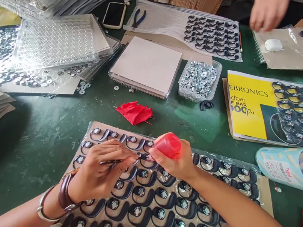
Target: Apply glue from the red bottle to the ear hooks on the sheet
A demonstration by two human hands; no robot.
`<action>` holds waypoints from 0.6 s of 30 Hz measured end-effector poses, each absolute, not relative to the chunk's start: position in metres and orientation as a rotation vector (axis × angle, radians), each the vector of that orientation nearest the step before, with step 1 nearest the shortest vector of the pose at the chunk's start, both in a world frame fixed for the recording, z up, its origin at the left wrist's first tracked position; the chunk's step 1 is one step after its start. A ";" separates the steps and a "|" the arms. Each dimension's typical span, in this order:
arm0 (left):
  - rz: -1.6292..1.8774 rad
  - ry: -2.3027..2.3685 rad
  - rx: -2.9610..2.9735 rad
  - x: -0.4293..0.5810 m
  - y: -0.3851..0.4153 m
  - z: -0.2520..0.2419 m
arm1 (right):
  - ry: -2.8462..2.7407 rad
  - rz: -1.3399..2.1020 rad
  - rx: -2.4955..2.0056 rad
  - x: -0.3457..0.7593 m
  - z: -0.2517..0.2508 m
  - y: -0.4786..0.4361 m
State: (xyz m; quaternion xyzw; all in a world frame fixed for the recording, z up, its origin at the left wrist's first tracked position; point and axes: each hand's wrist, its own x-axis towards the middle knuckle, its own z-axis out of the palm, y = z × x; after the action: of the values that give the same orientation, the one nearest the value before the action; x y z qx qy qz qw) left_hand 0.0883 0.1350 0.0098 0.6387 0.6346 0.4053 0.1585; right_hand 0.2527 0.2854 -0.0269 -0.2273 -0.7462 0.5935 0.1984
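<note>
My left hand (106, 169) is closed around slim dark tweezers (108, 161), mostly hidden by the fingers. Their tip reaches a black ear-hook earphone shell (144, 160) in the upper rows. My right hand (175, 160) grips a red squeeze bottle (168, 145), its base tilted up toward me and its nozzle hidden by the fingers, close above the same shell. Under both hands lies a brown cardboard sheet (266, 191) under clear plastic, covered with rows of such shells, each with a round silver speaker driver (137, 210).
A crumpled red cloth (134, 113) lies beyond the board. Behind it are stacked cards (147, 65) and a clear tub (197, 93) of silver drivers. A blue patterned cup (277, 164) lies at right. Across the table hovers another person's hand (269, 11).
</note>
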 end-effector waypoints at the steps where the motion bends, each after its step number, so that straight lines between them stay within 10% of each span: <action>1: 1.161 1.836 1.800 0.088 0.136 0.010 | -2.091 1.655 -0.627 0.253 -0.028 0.285; 18: 0.829 1.749 2.632 0.122 0.084 0.013 | -1.947 1.859 -0.700 0.266 -0.017 0.264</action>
State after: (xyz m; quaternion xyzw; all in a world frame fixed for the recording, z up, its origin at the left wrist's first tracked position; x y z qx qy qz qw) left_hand 0.1219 0.0841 0.0132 0.8042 0.5341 0.2531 -0.0627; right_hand 0.2664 0.2641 -0.0171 -0.2476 -0.6885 0.6577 0.1791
